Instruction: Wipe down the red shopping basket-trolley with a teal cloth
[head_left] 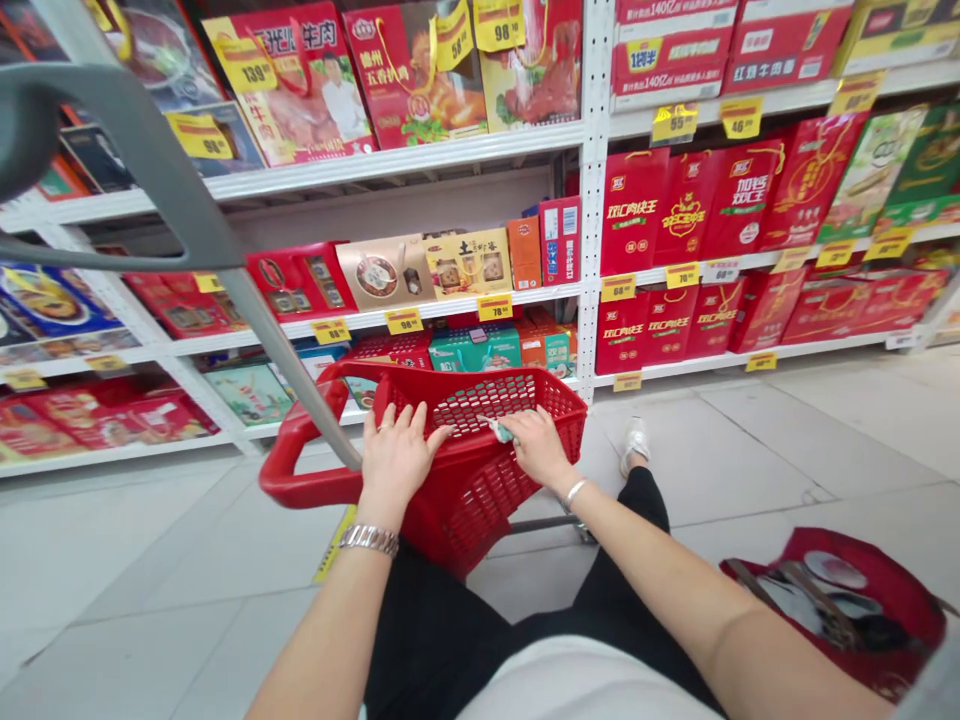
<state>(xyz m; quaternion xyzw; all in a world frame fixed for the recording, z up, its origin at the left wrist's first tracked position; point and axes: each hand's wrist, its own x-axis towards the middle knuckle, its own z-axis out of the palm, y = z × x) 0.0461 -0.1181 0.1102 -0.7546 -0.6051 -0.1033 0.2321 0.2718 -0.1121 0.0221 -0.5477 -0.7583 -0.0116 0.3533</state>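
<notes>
A red plastic shopping basket [480,400] rests tilted on my lap, its open mesh side facing me. My left hand [397,455] lies on the basket's near rim with its fingers spread flat, a metal watch on that wrist. My right hand [536,445] is closed on a small pale cloth [499,430] and presses it against the rim further right, a bracelet on that wrist. A grey handle bar [225,260] rises from the basket toward the upper left.
White store shelves [420,160] full of red gift boxes and yellow price tags stand just beyond the basket. A red bag [892,590] with items in it lies on the tiled floor at my right. My legs in black trousers stretch forward.
</notes>
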